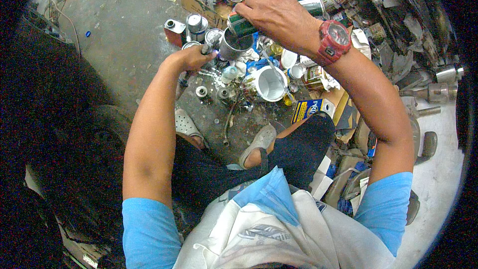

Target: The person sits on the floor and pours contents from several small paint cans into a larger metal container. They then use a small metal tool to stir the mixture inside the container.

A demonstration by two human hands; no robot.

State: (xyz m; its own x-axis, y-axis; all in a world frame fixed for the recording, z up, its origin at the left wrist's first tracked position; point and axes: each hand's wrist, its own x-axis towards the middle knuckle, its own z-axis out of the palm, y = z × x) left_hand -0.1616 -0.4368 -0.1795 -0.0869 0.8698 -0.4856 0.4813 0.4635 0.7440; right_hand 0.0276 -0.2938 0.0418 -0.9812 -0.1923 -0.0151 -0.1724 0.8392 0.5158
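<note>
My right hand [281, 20], with a red watch at the wrist, grips a green and silver metal can [309, 2] from above. The can lies tilted, its left end lowered over a grey metal cup [235, 47]. Whether liquid runs out of it is too small to tell. Closed fingers of my left hand [191, 61] hold a dark metal tool that looks like a spray gun [208, 47], and the cup sits right beside it. Below the cup, a white bucket [270, 83] stands with a pale stick [275, 68] leaning in it.
Behind the hands are a cardboard box [199, 1] of cans and a white-topped can [195, 22]. A blue and yellow tin [311, 109] stands by my right knee. Small bottles [201, 91] sit on the stained floor [129, 35]. Scrap and car parts [413, 60] crowd the right.
</note>
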